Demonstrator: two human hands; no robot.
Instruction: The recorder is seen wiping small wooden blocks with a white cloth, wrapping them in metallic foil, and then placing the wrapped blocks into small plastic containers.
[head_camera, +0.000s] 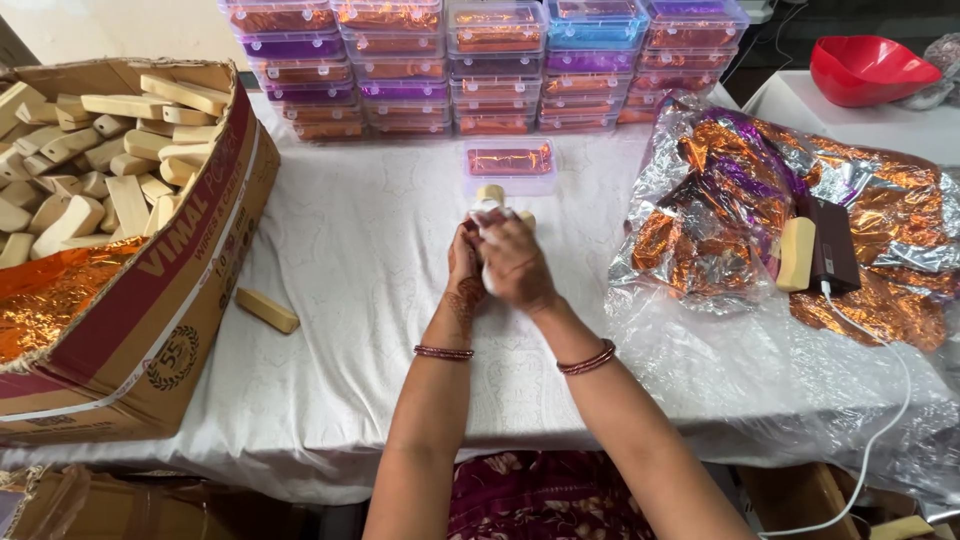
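1. A cardboard box (150, 300) stands on the left end of the desk (360, 300), with wooden blocks (90, 160) piled in it.
2. One loose block (266, 310) lies on the desk just right of the box.
3. Stacked lidded boxes (490, 65) line the far edge.
4. A single lidded box (510, 165) sits before the stacks, just behind the two hands.
5. The left hand (463, 265) and right hand (515, 262) meet at mid-desk around a block (490, 193).
6. Foil sheets (780, 210) lie at the right, with a block (796, 254) and a small device (830, 243) on them.
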